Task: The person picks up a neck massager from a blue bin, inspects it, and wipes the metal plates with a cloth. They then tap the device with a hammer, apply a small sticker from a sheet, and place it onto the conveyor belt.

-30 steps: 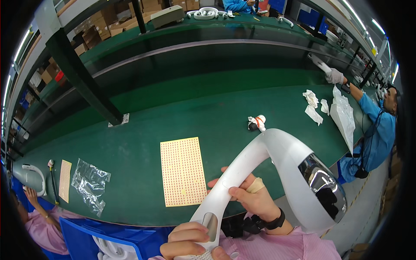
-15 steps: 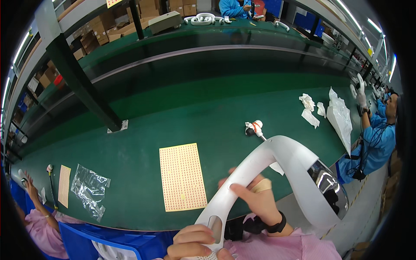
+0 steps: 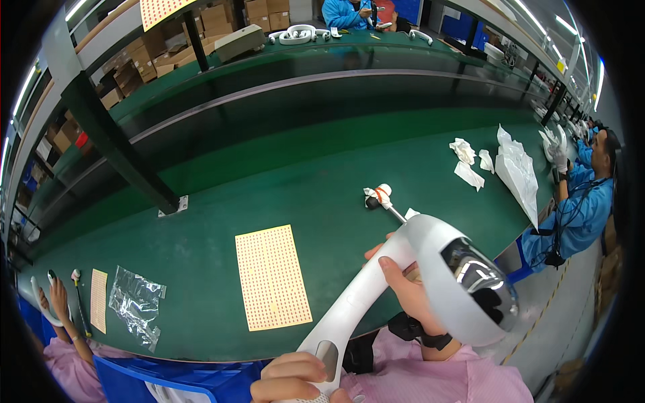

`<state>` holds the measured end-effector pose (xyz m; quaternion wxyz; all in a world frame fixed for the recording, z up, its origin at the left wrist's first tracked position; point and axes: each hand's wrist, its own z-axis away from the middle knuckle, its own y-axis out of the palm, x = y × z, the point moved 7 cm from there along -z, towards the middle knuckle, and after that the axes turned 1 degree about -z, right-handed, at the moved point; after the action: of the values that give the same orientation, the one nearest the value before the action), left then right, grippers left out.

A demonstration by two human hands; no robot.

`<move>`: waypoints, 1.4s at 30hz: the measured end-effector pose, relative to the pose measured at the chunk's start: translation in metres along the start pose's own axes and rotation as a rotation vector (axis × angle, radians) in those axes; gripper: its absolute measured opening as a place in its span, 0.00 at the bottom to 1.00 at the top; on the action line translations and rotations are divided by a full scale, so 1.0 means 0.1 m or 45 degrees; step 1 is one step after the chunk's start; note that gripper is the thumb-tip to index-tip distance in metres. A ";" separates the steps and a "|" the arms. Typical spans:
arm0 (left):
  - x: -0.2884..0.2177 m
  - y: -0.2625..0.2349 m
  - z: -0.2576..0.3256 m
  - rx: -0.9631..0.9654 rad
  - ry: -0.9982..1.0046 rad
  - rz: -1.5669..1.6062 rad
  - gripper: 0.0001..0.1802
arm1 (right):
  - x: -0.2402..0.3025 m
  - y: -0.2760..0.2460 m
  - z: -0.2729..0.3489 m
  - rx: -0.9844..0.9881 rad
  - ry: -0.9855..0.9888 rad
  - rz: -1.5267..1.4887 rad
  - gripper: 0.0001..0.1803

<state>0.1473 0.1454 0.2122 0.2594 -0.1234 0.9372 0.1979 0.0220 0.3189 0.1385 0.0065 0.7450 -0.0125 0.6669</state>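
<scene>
- Gripping the white curved device (image 3: pixel 356 299) at two places, above the near edge of the green bench (image 3: pixel 201 269): that's both hands busy!
- Left hand (image 3: pixel 292 377) wraps the low end, fingers curled side by side, thumb opposite, just below a silvery oval inset.
- Right hand (image 3: pixel 413 292) clasps higher up, thumb laid along the white shell, fingertips peeping past the far side; the other fingers are hidden, so their set I can't tell.
- Here's the risk: the bulky head with its glossy dark panel (image 3: pixel 480 279) hangs out beyond both hands, and if that right clasp loosens, its weight could twist the whole piece round.
- And it shows against the bare floor, so a slip might well mean a drop, not a soft landing.
- Watch the cloth-headed stick (image 3: pixel 378 196)! Its shaft runs behind the bend; contact I can't tell, but a low swing could knock it.
- Yellow label sheet (image 3: pixel 272 277) lies nearby; a dragging sleeve could crease it.
</scene>
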 end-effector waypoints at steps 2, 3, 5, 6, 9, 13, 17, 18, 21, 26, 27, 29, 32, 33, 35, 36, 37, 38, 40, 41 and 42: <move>-0.03 0.05 0.04 0.041 0.013 -0.028 0.27 | -0.15 0.01 0.07 -0.132 0.341 -0.508 0.15; -0.07 0.06 0.09 0.003 0.110 -0.062 0.27 | -0.03 0.06 0.02 -0.079 -0.037 -0.219 0.16; -0.13 0.16 0.12 0.134 0.106 -0.098 0.28 | -0.16 -0.09 0.01 -0.208 -0.158 0.300 0.15; -0.12 0.24 0.13 0.180 0.107 -0.072 0.28 | -0.33 -0.20 0.03 -0.473 -0.205 0.368 0.15; -0.09 0.04 0.09 0.118 0.119 -0.109 0.27 | -0.20 0.08 0.03 -0.048 0.085 -0.313 0.15; 0.14 -0.19 -0.20 0.106 -0.088 0.131 0.29 | 0.03 -0.09 0.14 0.432 -0.171 0.204 0.24; 0.73 -0.40 -0.33 -0.254 -0.721 0.447 0.31 | 0.18 -0.02 0.10 0.544 0.027 -0.288 0.27; 0.86 -0.45 -0.30 -0.295 -0.845 0.414 0.31 | 0.19 0.02 0.11 0.619 -0.002 -0.455 0.28; 1.21 -0.60 -0.16 -0.303 -1.114 0.711 0.29 | 0.22 0.22 0.27 0.828 -0.033 -0.985 0.31; 1.07 -0.49 -0.29 -0.102 -0.693 -0.340 0.30 | 0.45 0.44 0.49 0.784 -0.138 -0.813 0.34; 0.94 -0.38 -0.34 -0.006 -0.679 -0.152 0.31 | 0.30 0.51 0.51 0.848 -0.275 -0.339 0.35; 0.79 -0.02 -0.33 0.054 -0.949 0.404 0.33 | 0.34 0.58 0.59 0.743 -0.534 0.023 0.33; 0.68 0.19 -0.32 0.299 -1.288 0.535 0.31 | 0.41 0.66 0.61 0.572 -0.914 0.059 0.29; 0.67 0.21 -0.31 0.332 -1.281 0.546 0.31 | 0.42 0.69 0.58 0.604 -0.910 0.037 0.29; 0.60 0.15 -0.33 0.359 -1.217 0.559 0.32 | 0.46 0.76 0.59 0.664 -0.932 0.108 0.27; 0.55 0.14 -0.34 0.402 -1.155 0.587 0.33 | 0.36 0.78 0.62 0.721 -0.881 0.082 0.23; 0.58 0.14 -0.33 0.405 -1.170 0.590 0.33 | 0.28 0.77 0.62 0.714 -0.868 0.084 0.23; 0.59 0.14 -0.33 0.436 -1.167 0.611 0.33 | 0.19 0.78 0.61 0.770 -0.774 0.001 0.22; 0.64 0.14 -0.29 0.465 -1.171 0.631 0.34 | 0.10 0.80 0.60 0.822 -0.673 -0.085 0.20; 0.65 0.14 -0.26 0.458 -1.151 0.769 0.32 | 0.13 0.79 0.60 0.796 -0.738 -0.115 0.20; 0.66 0.14 -0.24 0.449 -1.128 0.908 0.31 | 0.15 0.78 0.61 0.770 -0.803 -0.143 0.19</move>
<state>0.0773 0.1390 0.2000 0.5599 0.3385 0.7419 0.1469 0.0820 0.2393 0.1463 -0.1798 0.8800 0.2223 0.3793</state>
